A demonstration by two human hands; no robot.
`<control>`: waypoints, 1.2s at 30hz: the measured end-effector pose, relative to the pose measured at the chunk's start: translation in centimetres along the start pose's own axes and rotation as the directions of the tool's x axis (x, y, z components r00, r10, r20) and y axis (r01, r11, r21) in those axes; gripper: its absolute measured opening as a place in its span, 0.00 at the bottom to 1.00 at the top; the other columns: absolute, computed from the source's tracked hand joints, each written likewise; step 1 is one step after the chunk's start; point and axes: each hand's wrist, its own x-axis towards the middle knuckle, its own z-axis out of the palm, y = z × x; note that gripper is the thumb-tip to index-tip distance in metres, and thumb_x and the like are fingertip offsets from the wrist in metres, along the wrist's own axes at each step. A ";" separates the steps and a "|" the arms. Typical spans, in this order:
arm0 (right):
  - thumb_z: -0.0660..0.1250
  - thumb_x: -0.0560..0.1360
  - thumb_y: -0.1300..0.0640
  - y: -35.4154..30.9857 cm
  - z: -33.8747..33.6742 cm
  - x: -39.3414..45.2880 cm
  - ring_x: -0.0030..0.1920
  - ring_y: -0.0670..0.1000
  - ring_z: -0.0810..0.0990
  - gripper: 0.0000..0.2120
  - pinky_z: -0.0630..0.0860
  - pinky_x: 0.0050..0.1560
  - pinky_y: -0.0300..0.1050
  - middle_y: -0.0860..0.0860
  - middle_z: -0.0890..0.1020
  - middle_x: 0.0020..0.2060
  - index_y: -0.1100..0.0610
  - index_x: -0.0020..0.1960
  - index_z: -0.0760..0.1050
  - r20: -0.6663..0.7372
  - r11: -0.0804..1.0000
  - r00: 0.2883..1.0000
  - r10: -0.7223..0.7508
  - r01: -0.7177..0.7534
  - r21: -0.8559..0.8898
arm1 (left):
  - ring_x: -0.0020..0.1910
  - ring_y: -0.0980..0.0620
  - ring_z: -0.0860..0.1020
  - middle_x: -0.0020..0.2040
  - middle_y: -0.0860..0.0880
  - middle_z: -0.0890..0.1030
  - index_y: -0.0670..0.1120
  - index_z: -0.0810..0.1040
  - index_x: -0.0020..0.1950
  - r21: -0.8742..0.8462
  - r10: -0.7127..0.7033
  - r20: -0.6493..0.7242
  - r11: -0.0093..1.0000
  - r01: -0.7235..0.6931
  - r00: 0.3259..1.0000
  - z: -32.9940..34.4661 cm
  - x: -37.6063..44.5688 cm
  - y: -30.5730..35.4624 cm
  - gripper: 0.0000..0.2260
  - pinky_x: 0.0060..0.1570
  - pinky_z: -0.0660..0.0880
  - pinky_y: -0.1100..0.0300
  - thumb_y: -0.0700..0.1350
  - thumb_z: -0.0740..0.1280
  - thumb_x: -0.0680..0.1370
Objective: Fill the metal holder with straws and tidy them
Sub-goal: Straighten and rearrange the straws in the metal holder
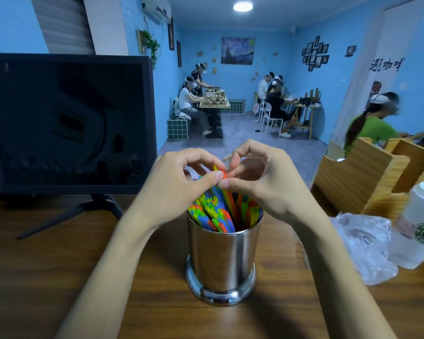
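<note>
A shiny metal holder (220, 260) stands upright on the wooden table (47, 277) in front of me. It is packed with several coloured straws (220, 212) in blue, green, orange and yellow. Both hands hover over its mouth. My left hand (174, 184) curls its fingers around the tops of the taller straws, thumb pressed against them. My right hand (260, 177) pinches the same straw tips from the right, thumb and forefinger meeting beside the left thumb. The straw tips between the fingers are mostly hidden.
A dark monitor (66, 123) on a stand fills the left. At the right lie a crumpled clear plastic bag (362, 245), a white lidded paper cup (419, 223) and a wooden organiser (367, 172). Several people sit at tables in the blue room beyond.
</note>
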 end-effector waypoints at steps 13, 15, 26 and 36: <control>0.82 0.64 0.61 0.1 -0.6 -0.3 0.37 0.57 0.82 0.20 0.79 0.42 0.47 0.53 0.86 0.38 0.61 0.48 0.74 0.093 0.991 0.996 0.015 -0.028 0.132 | 0.42 0.58 0.80 0.44 0.54 0.85 0.51 0.86 0.47 -0.269 0.023 -0.082 0.962 -0.044 0.996 0.7 0.1 0.6 0.04 0.44 0.75 0.65 0.46 0.73 0.74; 0.82 0.64 0.59 0.4 -0.7 -0.4 0.38 0.51 0.80 0.17 0.77 0.43 0.43 0.53 0.85 0.37 0.60 0.48 0.78 0.154 0.992 0.988 0.012 -0.031 0.121 | 0.42 0.58 0.80 0.43 0.53 0.84 0.51 0.84 0.49 -0.366 0.019 -0.187 0.927 -0.088 0.982 0.7 0.4 0.8 0.04 0.43 0.74 0.67 0.44 0.71 0.76; 0.76 0.70 0.56 0.7 -0.9 0.1 0.39 0.48 0.81 0.07 0.77 0.44 0.39 0.52 0.82 0.33 0.58 0.45 0.82 0.137 0.963 0.991 0.010 -0.047 0.265 | 0.37 0.54 0.74 0.42 0.48 0.76 0.48 0.67 0.51 -0.635 -0.126 -0.347 0.761 -0.134 0.929 0.2 0.9 0.7 0.06 0.33 0.70 0.63 0.40 0.65 0.80; 0.75 0.66 0.54 -0.2 -2.0 0.2 0.29 0.51 0.82 0.11 0.77 0.30 0.38 0.60 0.85 0.35 0.61 0.41 0.80 -0.139 0.851 0.966 0.217 -0.118 0.511 | 0.33 0.58 0.80 0.34 0.53 0.83 0.45 0.78 0.44 -0.370 -0.087 -0.329 0.928 -0.044 0.940 -0.6 1.1 -0.7 0.11 0.37 0.76 0.67 0.43 0.76 0.66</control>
